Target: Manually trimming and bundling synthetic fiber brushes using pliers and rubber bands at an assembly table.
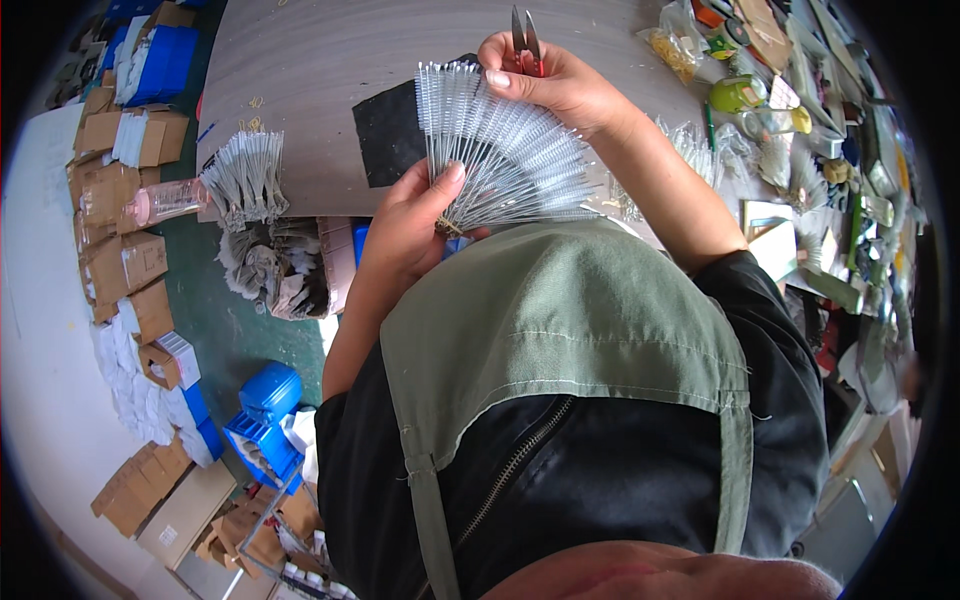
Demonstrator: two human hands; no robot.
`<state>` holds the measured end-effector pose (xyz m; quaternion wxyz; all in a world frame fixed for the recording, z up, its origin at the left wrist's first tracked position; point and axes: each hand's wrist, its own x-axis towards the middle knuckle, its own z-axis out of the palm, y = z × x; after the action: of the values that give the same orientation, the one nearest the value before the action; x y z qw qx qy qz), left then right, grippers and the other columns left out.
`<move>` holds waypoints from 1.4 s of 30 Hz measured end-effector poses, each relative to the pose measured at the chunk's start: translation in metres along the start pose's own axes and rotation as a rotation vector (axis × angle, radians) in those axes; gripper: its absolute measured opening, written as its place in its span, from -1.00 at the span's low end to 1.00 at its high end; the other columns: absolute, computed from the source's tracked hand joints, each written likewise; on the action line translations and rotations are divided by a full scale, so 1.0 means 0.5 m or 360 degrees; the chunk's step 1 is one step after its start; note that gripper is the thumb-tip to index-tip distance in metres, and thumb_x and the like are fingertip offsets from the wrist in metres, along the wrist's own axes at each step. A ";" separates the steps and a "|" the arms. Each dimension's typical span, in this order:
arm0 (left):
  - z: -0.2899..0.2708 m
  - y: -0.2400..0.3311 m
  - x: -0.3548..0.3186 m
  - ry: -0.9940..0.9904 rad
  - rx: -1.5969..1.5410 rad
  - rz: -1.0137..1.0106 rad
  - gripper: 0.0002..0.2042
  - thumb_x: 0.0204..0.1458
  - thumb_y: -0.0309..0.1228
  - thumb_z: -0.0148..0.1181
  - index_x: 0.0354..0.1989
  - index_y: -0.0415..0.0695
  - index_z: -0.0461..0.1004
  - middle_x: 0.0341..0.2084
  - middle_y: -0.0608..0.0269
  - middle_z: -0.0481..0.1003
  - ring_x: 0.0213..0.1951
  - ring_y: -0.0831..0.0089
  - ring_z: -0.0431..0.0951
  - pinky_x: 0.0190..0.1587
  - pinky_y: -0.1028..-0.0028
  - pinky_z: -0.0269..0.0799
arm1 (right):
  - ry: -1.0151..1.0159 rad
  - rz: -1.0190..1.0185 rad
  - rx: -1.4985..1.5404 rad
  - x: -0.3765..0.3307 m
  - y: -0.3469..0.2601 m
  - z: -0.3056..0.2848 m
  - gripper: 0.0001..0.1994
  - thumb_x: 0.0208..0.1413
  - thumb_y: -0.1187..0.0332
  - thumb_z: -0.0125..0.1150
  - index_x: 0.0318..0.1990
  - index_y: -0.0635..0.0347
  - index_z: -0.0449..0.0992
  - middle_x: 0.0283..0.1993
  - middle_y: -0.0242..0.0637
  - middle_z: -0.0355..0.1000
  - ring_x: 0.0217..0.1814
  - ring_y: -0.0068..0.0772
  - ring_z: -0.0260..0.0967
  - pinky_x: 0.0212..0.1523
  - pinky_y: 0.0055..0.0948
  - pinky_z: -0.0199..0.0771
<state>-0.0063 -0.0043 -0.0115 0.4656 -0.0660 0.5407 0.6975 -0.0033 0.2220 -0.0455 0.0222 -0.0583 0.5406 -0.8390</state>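
Note:
A fanned-out bundle of thin wire tube brushes [510, 140] with pale bristles spreads in front of my apron. My left hand [415, 205] grips it near the gathered wire ends, thumb on top. Held in my right hand [560, 88] is a pair of scissors [527, 45], blades pointing away from me and a bit of red handle showing. That hand's thumb lies at the far tips of the brushes; whether it presses on them I cannot tell. Under the fan, a black mat [388, 135] lies partly covered on the table.
Another brush bundle [245, 175] stands at the grey table's [300, 60] left edge, beside a pink-capped clear bottle [165, 200]. More brushes [690, 150], bags and a green container [735, 95] crowd the right side. Cardboard boxes [130, 265] and a blue stool [268, 395] are at left.

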 end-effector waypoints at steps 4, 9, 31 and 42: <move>0.001 0.002 -0.001 0.0001 -0.0005 -0.0014 -0.72 0.22 -0.33 0.01 -0.01 -0.27 0.27 -0.22 0.10 0.47 -0.27 0.32 0.56 -0.34 0.32 0.57 | -0.0024 0.0080 -0.0133 -0.003 -0.004 -0.005 -0.82 0.03 0.30 0.33 -0.32 0.08 0.43 -0.38 -0.60 0.31 -0.31 -0.73 0.24 -0.23 -0.67 0.22; 0.007 0.002 -0.005 0.0065 0.0079 -0.0007 -0.74 0.20 -0.35 0.05 -0.04 -0.24 0.30 -0.24 0.14 0.48 -0.28 0.36 0.55 -0.35 0.33 0.56 | -0.0017 -0.0054 -0.0260 -0.003 -0.005 0.001 -0.81 0.12 0.23 0.23 -0.33 0.11 0.40 -0.42 -0.60 0.26 -0.36 -0.72 0.18 -0.30 -0.65 0.16; 0.008 -0.005 0.001 0.0080 -0.0005 0.0095 -0.74 0.25 -0.23 -0.02 -0.09 -0.18 0.31 -0.26 0.23 0.45 -0.40 0.45 0.53 -0.48 0.39 0.54 | 0.0109 0.0179 -0.0147 0.017 -0.009 -0.007 -0.83 0.04 0.39 0.32 -0.26 0.17 0.47 -0.30 -0.55 0.37 -0.18 -0.70 0.33 -0.07 -0.66 0.29; 0.012 0.000 -0.005 -0.0014 -0.0035 0.0097 -0.74 0.27 -0.25 -0.09 -0.04 -0.17 0.31 -0.22 0.21 0.46 -0.32 0.42 0.54 -0.41 0.36 0.56 | 0.0155 0.0182 -0.0201 0.005 -0.014 -0.003 -0.79 0.06 0.31 0.32 -0.20 0.13 0.47 -0.31 -0.53 0.39 -0.21 -0.67 0.34 -0.08 -0.68 0.28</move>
<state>-0.0023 -0.0006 -0.0077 0.4458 -0.0516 0.5327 0.7175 -0.0059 0.2258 -0.0395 0.0399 0.0123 0.5954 -0.8023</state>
